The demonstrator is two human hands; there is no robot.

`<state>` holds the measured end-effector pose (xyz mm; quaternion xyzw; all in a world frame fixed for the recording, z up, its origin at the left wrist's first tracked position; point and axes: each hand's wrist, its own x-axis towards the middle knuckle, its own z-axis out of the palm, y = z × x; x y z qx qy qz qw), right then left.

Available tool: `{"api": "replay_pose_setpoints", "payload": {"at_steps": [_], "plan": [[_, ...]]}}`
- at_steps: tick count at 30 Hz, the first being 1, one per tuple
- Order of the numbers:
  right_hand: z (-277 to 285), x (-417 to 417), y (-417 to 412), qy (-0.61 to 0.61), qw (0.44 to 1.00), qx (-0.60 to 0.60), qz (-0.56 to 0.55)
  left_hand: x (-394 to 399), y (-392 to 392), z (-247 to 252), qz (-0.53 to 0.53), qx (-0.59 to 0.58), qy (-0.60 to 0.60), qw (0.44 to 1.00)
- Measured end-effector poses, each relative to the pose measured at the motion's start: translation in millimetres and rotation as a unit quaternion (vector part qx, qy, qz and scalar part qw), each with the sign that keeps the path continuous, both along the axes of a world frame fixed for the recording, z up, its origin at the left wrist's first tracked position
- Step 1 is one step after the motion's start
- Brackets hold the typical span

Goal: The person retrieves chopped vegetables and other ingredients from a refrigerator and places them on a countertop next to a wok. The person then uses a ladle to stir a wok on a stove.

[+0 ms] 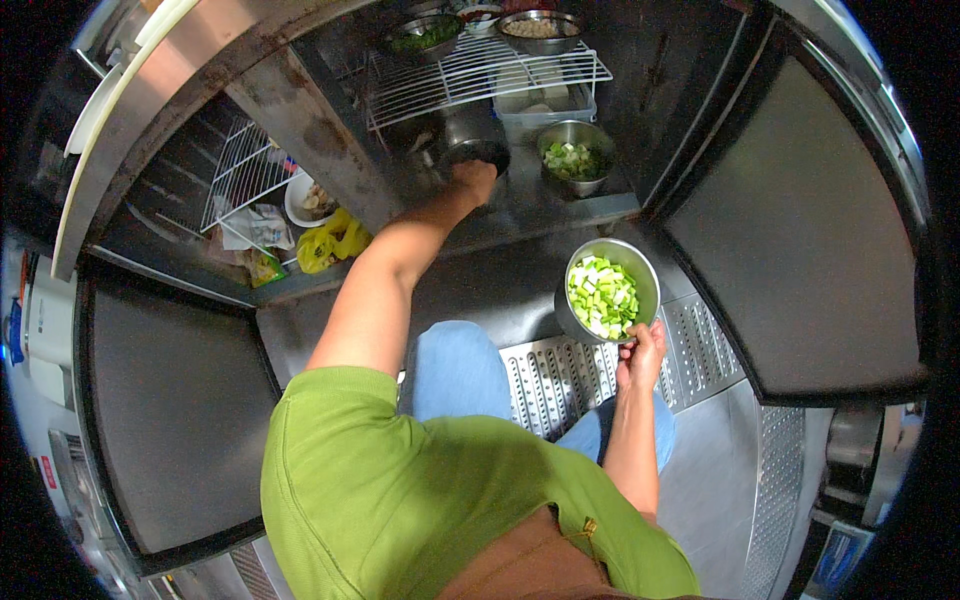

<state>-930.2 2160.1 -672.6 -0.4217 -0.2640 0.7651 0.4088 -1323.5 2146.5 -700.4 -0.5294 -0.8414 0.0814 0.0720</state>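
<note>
My right hand (643, 351) grips the near rim of a stainless-steel bowl (648, 281) filled with chopped green and white vegetable pieces (602, 297). The bowl is held above the floor, tilted slightly, in front of the open refrigerator cabinet. Inside the cabinet, my left hand (475, 180) is closed at the near rim of a dark metal pot (474, 129) on the bottom surface; its fingertips are hidden. To the right of that pot stands another steel bowl (576, 185) with cut greens. Behind that bowl sits a clear plastic container (545, 116) with pale blocks.
Above, a white wire shelf (450, 86) carries bowls of greens (424, 39) and pale pieces (538, 28). The left compartment holds a yellow plastic bag (330, 241) and a white bowl (298, 201). Open doors flank me, left (180, 420) and right (810, 240). A perforated metal grate (559, 375) lies below.
</note>
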Motion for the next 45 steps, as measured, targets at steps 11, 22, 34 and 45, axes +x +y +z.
{"api": "replay_pose_setpoints", "payload": {"at_steps": [11, 22, 34, 45], "plan": [[-11, 2, 6, 0.016, 0.999, -0.028, 0.015, -128, 113, 127, 0.177, 0.561, -0.658, 0.47], [17, 6, 7, -0.056, 0.998, -0.028, -0.006, -228, 143, 149, 0.214, 0.675, -0.657, 0.257], [45, 5, 7, -0.031, 0.995, -0.096, 0.014, -148, 115, 174, 0.216, 0.68, -0.638, 0.288], [193, 74, 8, -0.133, 0.982, -0.131, -0.033, 81, -33, 231, 0.484, 0.457, -0.664, 0.34]]}}
